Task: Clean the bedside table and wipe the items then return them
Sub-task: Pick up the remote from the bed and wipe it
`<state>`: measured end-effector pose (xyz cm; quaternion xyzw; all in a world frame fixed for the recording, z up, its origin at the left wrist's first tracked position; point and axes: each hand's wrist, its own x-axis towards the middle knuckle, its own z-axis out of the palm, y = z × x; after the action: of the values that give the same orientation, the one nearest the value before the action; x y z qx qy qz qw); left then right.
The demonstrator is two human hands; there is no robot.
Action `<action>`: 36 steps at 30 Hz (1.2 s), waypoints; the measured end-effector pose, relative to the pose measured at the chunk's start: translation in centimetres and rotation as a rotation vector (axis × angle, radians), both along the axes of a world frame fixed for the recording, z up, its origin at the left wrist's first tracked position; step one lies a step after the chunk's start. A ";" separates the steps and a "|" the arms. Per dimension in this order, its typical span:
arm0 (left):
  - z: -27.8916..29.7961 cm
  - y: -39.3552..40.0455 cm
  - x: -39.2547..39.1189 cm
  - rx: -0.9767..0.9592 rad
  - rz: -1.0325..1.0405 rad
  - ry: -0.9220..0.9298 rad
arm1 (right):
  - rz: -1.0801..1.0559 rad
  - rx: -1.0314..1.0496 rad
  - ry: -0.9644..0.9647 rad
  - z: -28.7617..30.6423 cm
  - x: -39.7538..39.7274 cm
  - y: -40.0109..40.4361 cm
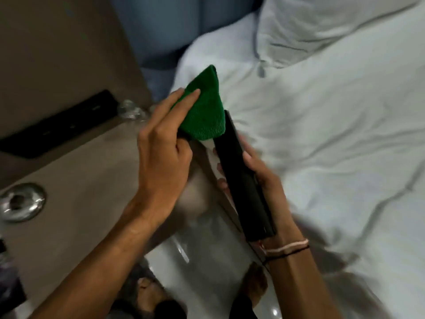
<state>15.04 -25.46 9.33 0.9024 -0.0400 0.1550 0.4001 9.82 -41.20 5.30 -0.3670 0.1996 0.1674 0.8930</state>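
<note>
My left hand [161, 153] holds a green cloth [204, 109] and presses it against the far end of a long black flat item [241, 180]. My right hand [262, 180] grips that black item from the right side, holding it on edge above the gap between the bedside table [80, 185] and the bed. The item's far tip is hidden under the cloth. Its exact kind is unclear.
A black panel [59, 125] lies along the back of the brown table top. A round metal dish [20, 203] sits at the left, and crumpled clear plastic [131, 111] near the wall. White bedding [333, 134] fills the right. Glossy floor and my feet show below.
</note>
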 end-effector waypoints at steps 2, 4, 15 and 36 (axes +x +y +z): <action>-0.5 5.0 0.0 0.006 0.035 0.053 | 0.091 0.110 0.001 -1.0 0.2 6.0; -1.4 9.1 -0.4 0.038 0.029 0.114 | 0.118 0.174 0.043 -2.0 0.5 11.6; -3.9 24.0 -8.5 -0.059 -0.067 0.411 | -0.007 0.268 0.271 -5.1 2.5 29.1; -6.2 28.1 -0.6 0.031 0.150 0.384 | 0.359 0.016 0.359 -7.6 3.5 30.0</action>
<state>14.45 2.60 3.15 0.9218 0.1021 0.0087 0.3738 13.35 -11.25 -2.33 -0.3540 0.2854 0.3874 0.8020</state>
